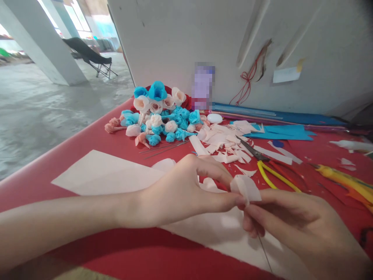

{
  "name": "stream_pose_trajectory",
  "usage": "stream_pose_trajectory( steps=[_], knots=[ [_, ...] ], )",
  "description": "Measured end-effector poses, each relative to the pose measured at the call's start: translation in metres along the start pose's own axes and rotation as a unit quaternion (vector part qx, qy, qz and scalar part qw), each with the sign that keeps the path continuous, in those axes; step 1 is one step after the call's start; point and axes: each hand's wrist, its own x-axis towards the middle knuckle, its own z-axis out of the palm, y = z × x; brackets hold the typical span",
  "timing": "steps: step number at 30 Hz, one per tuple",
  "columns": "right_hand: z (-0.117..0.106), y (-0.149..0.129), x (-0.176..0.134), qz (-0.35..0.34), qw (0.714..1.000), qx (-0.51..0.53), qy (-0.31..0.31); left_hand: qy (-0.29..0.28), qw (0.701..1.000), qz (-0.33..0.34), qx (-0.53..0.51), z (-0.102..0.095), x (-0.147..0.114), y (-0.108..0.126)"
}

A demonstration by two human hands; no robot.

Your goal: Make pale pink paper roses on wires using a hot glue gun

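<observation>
Between my two hands is a pale pink paper flower (245, 186) with a thin wire stem (264, 254) pointing down. My left hand (192, 186) reaches in from the left, its thumb and fingers pinching the flower's petal near the base. The fingers of my right hand (294, 221) close on the base from the other side, around the top of the wire. Under both hands lies a long white sheet (110, 175). Cut pale petals (164, 164) rest on it, partly hidden behind my left hand.
Finished blue, white and pink paper flowers (157, 116) are heaped at the back. Paper scraps (224, 140) lie beside scissors with yellow and red handles (272, 175). A yellow glue gun (346, 181) is at the right, blue paper strips (279, 132) behind. A pale panel (180, 35) rises behind the red table (87, 229).
</observation>
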Motion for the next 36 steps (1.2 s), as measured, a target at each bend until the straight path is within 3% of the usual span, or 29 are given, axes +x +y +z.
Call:
stream_pose_trajectory(
  steps=[5, 12, 16, 19, 23, 28, 33, 36],
  knots=[
    [0.000, 0.002, 0.002, -0.002, 0.999, -0.015, -0.036, 0.003, 1.000, 0.001, -0.008, 0.001, -0.001, -0.004],
    [0.001, 0.001, 0.000, 0.045, 0.999, -0.014, -0.024, -0.010, 1.000, -0.017, -0.015, 0.001, 0.000, -0.005],
    [0.000, -0.002, -0.001, 0.137, 0.985, 0.102, -0.008, -0.048, 0.996, -0.022, -0.077, -0.005, 0.000, -0.003],
    [-0.003, 0.000, -0.001, 0.151, 0.963, 0.214, -0.063, -0.074, 0.992, 0.008, -0.102, -0.008, 0.001, -0.003],
    [-0.004, 0.002, 0.000, 0.160, 0.936, 0.287, -0.123, -0.056, 0.992, 0.045, -0.103, -0.004, 0.002, -0.007],
    [0.004, -0.004, -0.003, 0.175, 0.937, 0.289, -0.083, -0.020, 0.989, 0.057, -0.133, 0.003, 0.001, -0.011],
    [0.004, 0.000, 0.000, 0.151, 0.943, 0.266, -0.129, -0.005, 0.981, 0.063, -0.186, 0.007, 0.000, -0.013],
    [0.007, -0.002, -0.001, 0.134, 0.957, 0.232, -0.108, -0.002, 0.979, 0.060, -0.194, 0.007, 0.000, -0.014]
  ],
)
